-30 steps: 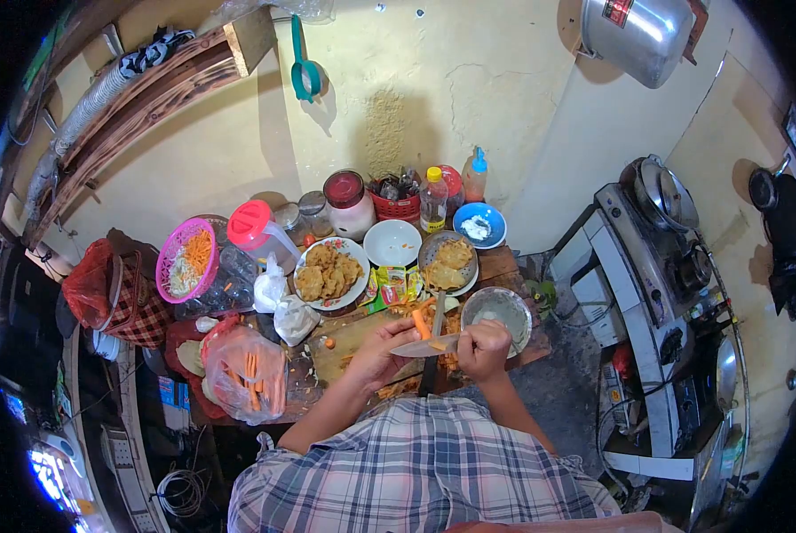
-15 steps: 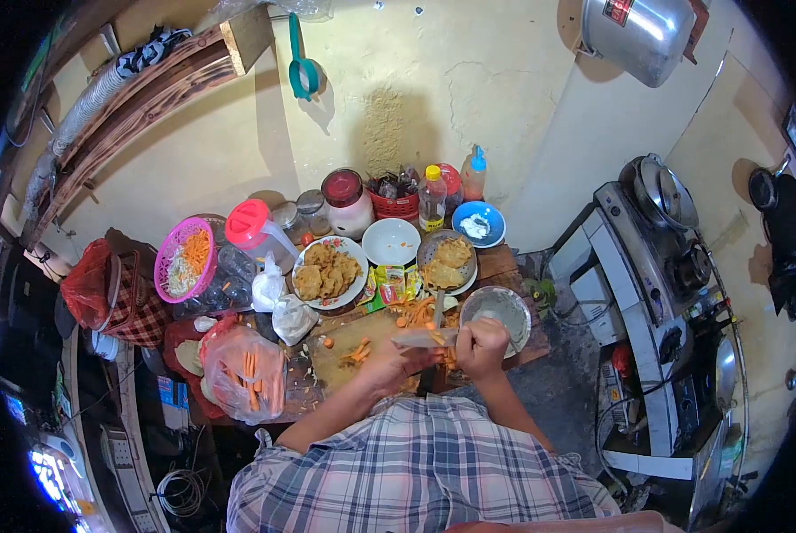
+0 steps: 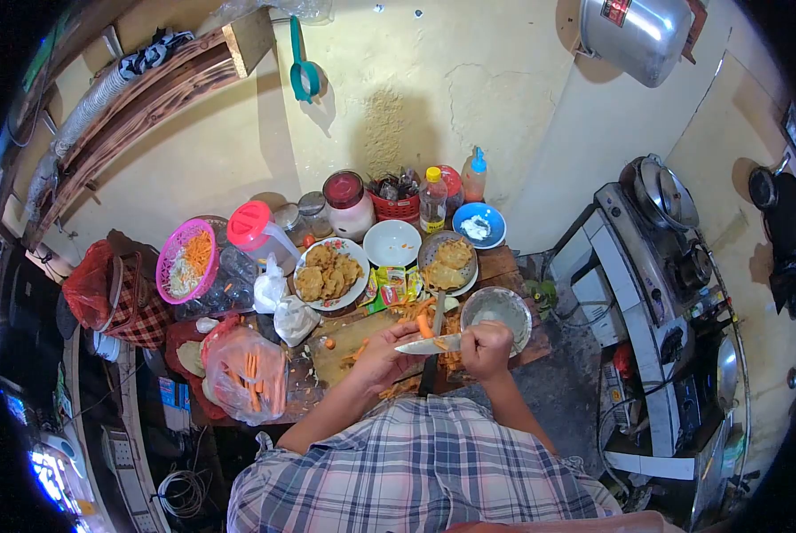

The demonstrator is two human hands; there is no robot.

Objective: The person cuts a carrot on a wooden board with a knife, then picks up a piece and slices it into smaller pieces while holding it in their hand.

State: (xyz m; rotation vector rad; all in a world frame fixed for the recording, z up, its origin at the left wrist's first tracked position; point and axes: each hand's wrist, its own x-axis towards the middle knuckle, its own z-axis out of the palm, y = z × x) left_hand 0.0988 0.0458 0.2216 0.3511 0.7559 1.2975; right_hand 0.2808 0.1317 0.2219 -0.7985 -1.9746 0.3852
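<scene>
Above the wooden cutting board [image 3: 334,369], my left hand [image 3: 383,357] holds a peeled carrot [image 3: 424,325] between its fingers. My right hand [image 3: 487,349] is closed round the handle of a knife [image 3: 426,346], whose blade points left and lies against the carrot's lower end. Under the hands, a second knife [image 3: 428,377] with a dark handle rests among carrot peelings [image 3: 451,362]. Just beyond my right hand stands a grey metal bowl [image 3: 502,306]. A clear plastic bag [image 3: 249,371] of carrots lies left of the board.
Fried fritters fill a white plate [image 3: 360,284] and a grey plate [image 3: 468,275]. Behind are a white bowl [image 3: 392,242], a blue bowl [image 3: 479,225], jars and bottles. A pink basket [image 3: 163,264] of shredded vegetables is left; a gas stove [image 3: 642,240] stands right.
The knife blade has turned so its flat side shows. The carrot is now tilted upward in my left hand, which has shifted slightly left and opened its fingers somewhat.
</scene>
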